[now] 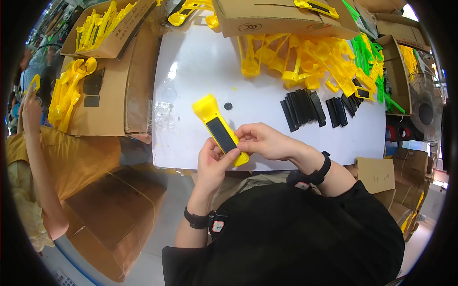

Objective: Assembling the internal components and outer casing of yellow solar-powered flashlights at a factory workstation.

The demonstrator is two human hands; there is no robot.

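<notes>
Above the near edge of the white table I hold a yellow torch-shaped plastic housing (205, 108), its wide end pointing away to the upper left. A dark rectangular panel (221, 134) lies in its handle. My left hand (213, 157) grips the handle from below and the left, thumb along the panel's lower end. From the right, my right hand (261, 141) pinches the handle's edge beside the panel with thumb and fingertips. A small dark round disc (228, 106) lies on the table just beyond the housing.
Yellow plastic parts (310, 57) pile up at the back, below a cardboard box (286, 19). Dark strips (303, 109) lie stacked at the right of the table (183, 86). Green parts (365, 55) and a fan (423, 107) are farther right. At left, a co-worker's arm (40, 162) holds a yellow part.
</notes>
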